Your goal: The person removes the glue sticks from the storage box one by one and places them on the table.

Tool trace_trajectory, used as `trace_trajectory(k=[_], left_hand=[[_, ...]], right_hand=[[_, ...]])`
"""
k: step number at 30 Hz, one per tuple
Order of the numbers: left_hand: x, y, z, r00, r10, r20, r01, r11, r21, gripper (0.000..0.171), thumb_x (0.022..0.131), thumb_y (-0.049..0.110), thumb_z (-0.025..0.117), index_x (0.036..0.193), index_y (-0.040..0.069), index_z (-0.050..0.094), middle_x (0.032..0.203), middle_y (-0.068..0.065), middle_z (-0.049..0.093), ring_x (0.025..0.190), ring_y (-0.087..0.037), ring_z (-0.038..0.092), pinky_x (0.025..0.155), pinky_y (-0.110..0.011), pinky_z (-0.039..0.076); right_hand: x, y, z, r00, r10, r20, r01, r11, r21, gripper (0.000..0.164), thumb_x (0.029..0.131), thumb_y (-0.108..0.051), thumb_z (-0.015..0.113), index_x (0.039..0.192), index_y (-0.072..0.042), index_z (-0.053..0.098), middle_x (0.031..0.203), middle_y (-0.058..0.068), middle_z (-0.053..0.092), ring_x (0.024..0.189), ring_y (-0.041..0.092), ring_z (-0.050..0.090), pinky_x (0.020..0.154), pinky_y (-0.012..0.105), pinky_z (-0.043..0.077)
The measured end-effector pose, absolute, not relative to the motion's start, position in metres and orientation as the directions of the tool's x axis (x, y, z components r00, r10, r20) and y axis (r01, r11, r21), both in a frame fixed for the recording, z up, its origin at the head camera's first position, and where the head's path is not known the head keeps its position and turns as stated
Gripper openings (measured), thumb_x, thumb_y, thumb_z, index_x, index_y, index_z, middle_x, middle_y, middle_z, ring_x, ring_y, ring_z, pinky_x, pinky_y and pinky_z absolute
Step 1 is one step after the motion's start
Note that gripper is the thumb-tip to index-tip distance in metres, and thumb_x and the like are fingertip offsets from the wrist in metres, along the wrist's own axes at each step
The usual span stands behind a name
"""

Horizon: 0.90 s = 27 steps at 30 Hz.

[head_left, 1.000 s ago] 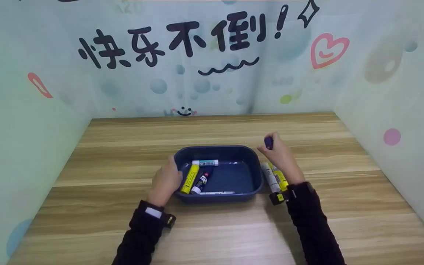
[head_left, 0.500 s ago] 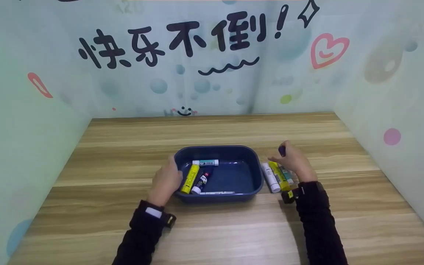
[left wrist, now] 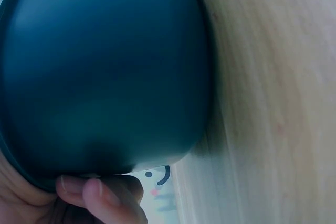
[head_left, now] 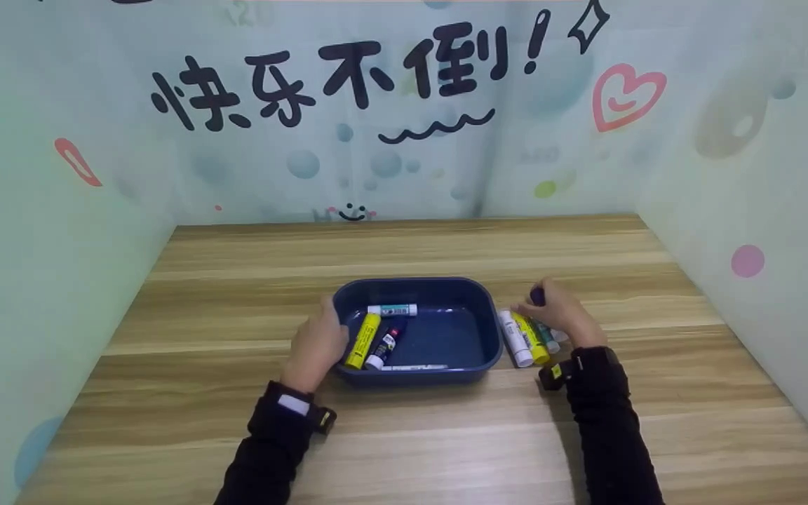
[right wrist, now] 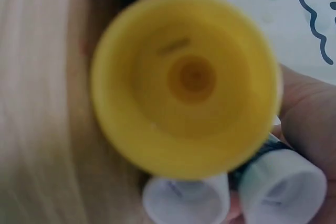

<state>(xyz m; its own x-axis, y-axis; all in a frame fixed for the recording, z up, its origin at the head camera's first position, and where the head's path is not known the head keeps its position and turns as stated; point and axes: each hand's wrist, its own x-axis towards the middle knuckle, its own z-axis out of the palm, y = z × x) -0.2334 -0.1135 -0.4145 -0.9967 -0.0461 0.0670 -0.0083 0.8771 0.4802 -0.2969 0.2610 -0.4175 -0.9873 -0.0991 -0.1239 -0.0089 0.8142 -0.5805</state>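
My left hand (head_left: 316, 344) grips the left end of a dark blue plastic basin (head_left: 411, 379); in the left wrist view its fingers (left wrist: 105, 200) bend at the basin's side (left wrist: 105, 77). My right hand (head_left: 567, 312) holds a glue stick with a dark purple cap (head_left: 537, 295), just over a row of glue sticks right of the basin. That row has a white glue stick (head_left: 517, 339), a yellow glue stick (head_left: 532, 338) and a teal-labelled one (head_left: 550, 340), partly covered by the hand. The yellow stick's round base (right wrist: 186, 87) fills the right wrist view.
Inside the basin lie a yellow glue stick (head_left: 362, 341), a dark one with a white base (head_left: 385, 347), a white and teal one (head_left: 393, 310) and a slim white one (head_left: 414, 367). The wooden table (head_left: 411, 449) meets printed walls at the back and sides.
My right hand, holding the dark-capped glue stick, has moved right and lower, towards the row's far end, so the teal-labelled stick shows. The left hand and basin have stayed put.
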Motion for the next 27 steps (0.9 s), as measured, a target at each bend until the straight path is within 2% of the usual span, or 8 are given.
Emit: trace_trajectory(k=[3, 5, 8, 11, 13, 20, 27], left_hand=[[-0.234, -0.113, -0.415, -0.997, -0.045, 0.068, -0.007, 0.874, 0.485, 0.055, 0.088, 0.013, 0.053, 0.134, -0.008, 0.03, 0.092, -0.029, 0.063, 0.075, -0.039, 0.063, 0.062, -0.047, 0.051], [-0.235, -0.113, -0.416, -0.996, -0.048, 0.069, -0.008, 0.871, 0.491, 0.055, 0.088, 0.012, 0.053, 0.134, -0.008, 0.03, 0.093, -0.029, 0.063, 0.076, -0.04, 0.063, 0.063, -0.047, 0.051], [-0.235, -0.113, -0.417, -0.997, -0.055, 0.058, -0.019, 0.866, 0.5, 0.055, 0.089, 0.012, 0.053, 0.135, -0.007, 0.029, 0.098, -0.03, 0.063, 0.08, -0.04, 0.063, 0.065, -0.048, 0.051], [-0.235, -0.113, -0.417, -0.997, -0.057, 0.054, -0.022, 0.862, 0.506, 0.054, 0.089, 0.012, 0.053, 0.134, -0.007, 0.03, 0.1, -0.03, 0.062, 0.082, -0.041, 0.063, 0.066, -0.048, 0.052], [-0.235, -0.113, -0.417, -0.997, -0.055, 0.057, -0.019, 0.861, 0.509, 0.053, 0.089, 0.012, 0.054, 0.133, -0.007, 0.031, 0.1, -0.03, 0.062, 0.082, -0.041, 0.063, 0.066, -0.048, 0.052], [-0.236, -0.114, -0.416, -0.997, -0.06, 0.04, -0.031, 0.859, 0.511, 0.051, 0.089, 0.012, 0.054, 0.132, -0.005, 0.032, 0.1, -0.03, 0.062, 0.083, -0.041, 0.063, 0.067, -0.048, 0.051], [-0.235, -0.114, -0.414, -0.999, -0.051, 0.011, -0.037, 0.84, 0.542, 0.054, 0.091, 0.012, 0.052, 0.137, -0.003, 0.029, 0.111, -0.03, 0.059, 0.091, -0.04, 0.062, 0.072, -0.049, 0.051]], right_hand=[[-0.298, 0.262, -0.418, -0.984, -0.107, -0.144, 0.0, 0.802, -0.598, 0.047, 0.086, -0.036, 0.063, 0.108, 0.001, 0.043, 0.094, 0.012, 0.052, 0.081, 0.021, 0.054, 0.067, 0.029, 0.046], [-0.298, 0.263, -0.418, -0.981, -0.117, -0.156, -0.002, 0.806, -0.592, 0.049, 0.087, -0.037, 0.062, 0.11, 0.002, 0.042, 0.095, 0.014, 0.053, 0.082, 0.022, 0.054, 0.069, 0.032, 0.047], [-0.297, 0.264, -0.416, -0.977, -0.132, -0.168, -0.017, 0.834, -0.552, 0.059, 0.089, -0.04, 0.059, 0.122, 0.006, 0.041, 0.108, 0.023, 0.054, 0.095, 0.031, 0.055, 0.083, 0.043, 0.048], [-0.297, 0.264, -0.414, -0.974, -0.136, -0.183, -0.025, 0.863, -0.505, 0.071, 0.09, -0.043, 0.056, 0.134, 0.009, 0.036, 0.125, 0.032, 0.048, 0.114, 0.042, 0.049, 0.097, 0.053, 0.04], [-0.297, 0.264, -0.413, -0.972, -0.133, -0.193, -0.023, 0.875, -0.484, 0.073, 0.09, -0.043, 0.054, 0.136, 0.011, 0.033, 0.131, 0.035, 0.043, 0.121, 0.046, 0.043, 0.102, 0.055, 0.035], [-0.295, 0.262, -0.41, -0.97, -0.115, -0.215, -0.005, 0.891, -0.454, 0.074, 0.092, -0.043, 0.051, 0.139, 0.01, 0.031, 0.137, 0.036, 0.037, 0.127, 0.048, 0.036, 0.104, 0.057, 0.031], [-0.293, 0.258, -0.406, -0.975, -0.063, -0.212, 0.034, 0.904, -0.427, 0.076, 0.09, -0.048, 0.05, 0.142, 0.004, 0.03, 0.141, 0.039, 0.026, 0.13, 0.05, 0.026, 0.105, 0.058, 0.028]])
